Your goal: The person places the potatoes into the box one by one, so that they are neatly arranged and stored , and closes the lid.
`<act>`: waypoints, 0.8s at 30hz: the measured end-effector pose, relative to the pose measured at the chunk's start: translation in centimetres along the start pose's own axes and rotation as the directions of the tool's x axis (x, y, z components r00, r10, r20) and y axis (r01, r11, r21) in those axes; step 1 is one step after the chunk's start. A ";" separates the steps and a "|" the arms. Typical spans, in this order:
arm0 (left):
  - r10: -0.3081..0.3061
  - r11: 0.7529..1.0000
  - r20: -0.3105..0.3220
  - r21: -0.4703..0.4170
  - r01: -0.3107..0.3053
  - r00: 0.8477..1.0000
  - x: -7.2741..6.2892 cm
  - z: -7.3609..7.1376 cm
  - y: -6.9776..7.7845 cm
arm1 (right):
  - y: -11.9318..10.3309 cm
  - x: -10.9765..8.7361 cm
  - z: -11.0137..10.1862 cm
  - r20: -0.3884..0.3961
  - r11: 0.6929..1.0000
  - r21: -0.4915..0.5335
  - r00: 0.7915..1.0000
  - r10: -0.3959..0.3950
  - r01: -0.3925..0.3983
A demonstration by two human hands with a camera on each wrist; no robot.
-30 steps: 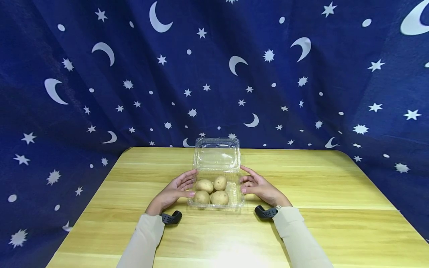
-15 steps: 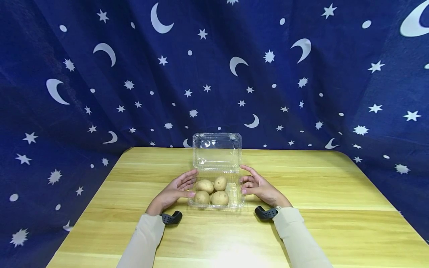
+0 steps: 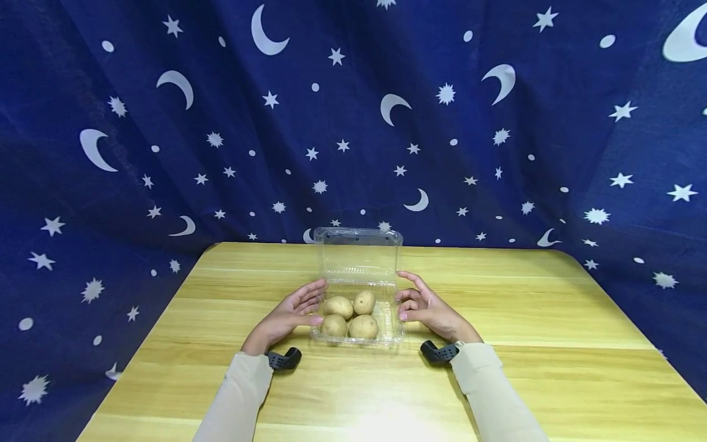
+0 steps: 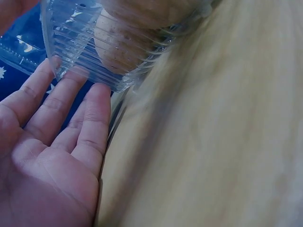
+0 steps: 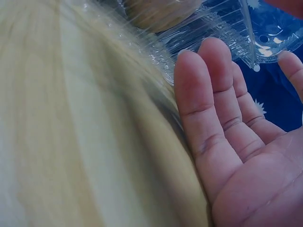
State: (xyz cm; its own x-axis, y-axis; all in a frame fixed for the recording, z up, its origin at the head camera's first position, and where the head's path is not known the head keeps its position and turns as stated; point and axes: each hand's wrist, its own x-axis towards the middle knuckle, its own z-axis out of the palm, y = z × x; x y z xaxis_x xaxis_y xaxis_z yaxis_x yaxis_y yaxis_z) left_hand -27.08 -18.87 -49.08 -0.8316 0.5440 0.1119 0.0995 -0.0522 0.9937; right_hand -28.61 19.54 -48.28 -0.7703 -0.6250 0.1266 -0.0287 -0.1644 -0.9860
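Observation:
A clear plastic clamshell box [image 3: 388, 322] sits on the table with several potatoes [image 3: 363, 326] inside, mostly in its left part. Its hinged lid [image 3: 360, 253] stands up at the back, tipped a little toward me. My left hand [image 3: 287, 313] lies along the box's left side; the left wrist view has its fairly straight fingers [image 4: 97, 106] against the ribbed wall. At the right side is my right hand [image 3: 429, 309], thumb in front and index finger reaching back near the hinge. Relaxed fingers [image 5: 191, 85] of that hand lie close by the wall in the right wrist view.
The wooden table [image 3: 525, 294] stretches out on both sides of the box. Behind it hangs a dark blue curtain [image 3: 353, 172] printed with moons and stars. A dark strap [image 3: 284, 358] is on the left wrist, another [image 3: 439, 352] on the right.
The lid has swung from leaning back, through about upright, to tilting toward me. Both hands and the potatoes stay in nearly the same place.

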 end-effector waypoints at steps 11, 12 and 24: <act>-0.008 0.999 -0.023 -0.039 0.007 1.000 0.0 0.0 0.2 | 0.3 0.0 -0.2 0.015 0.999 0.002 0.998 -0.054 0.054; -0.007 0.999 -0.026 -0.046 0.005 1.000 0.0 0.0 0.2 | 0.3 0.1 -0.2 0.020 0.998 0.008 0.998 -0.061 0.061; 0.010 1.000 -0.023 -0.029 -0.011 1.000 0.1 0.4 0.9 | 0.6 0.1 0.1 0.029 0.996 0.042 0.996 -0.085 0.084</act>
State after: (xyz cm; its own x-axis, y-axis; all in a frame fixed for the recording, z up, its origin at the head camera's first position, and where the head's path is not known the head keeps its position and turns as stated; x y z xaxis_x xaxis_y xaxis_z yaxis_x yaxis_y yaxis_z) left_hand -26.88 -18.52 -48.14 -0.8430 0.5239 0.1221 0.0925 -0.0825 0.9923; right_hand -28.65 19.35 -48.84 -0.7464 -0.6305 0.2129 -0.0659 -0.2482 -0.9665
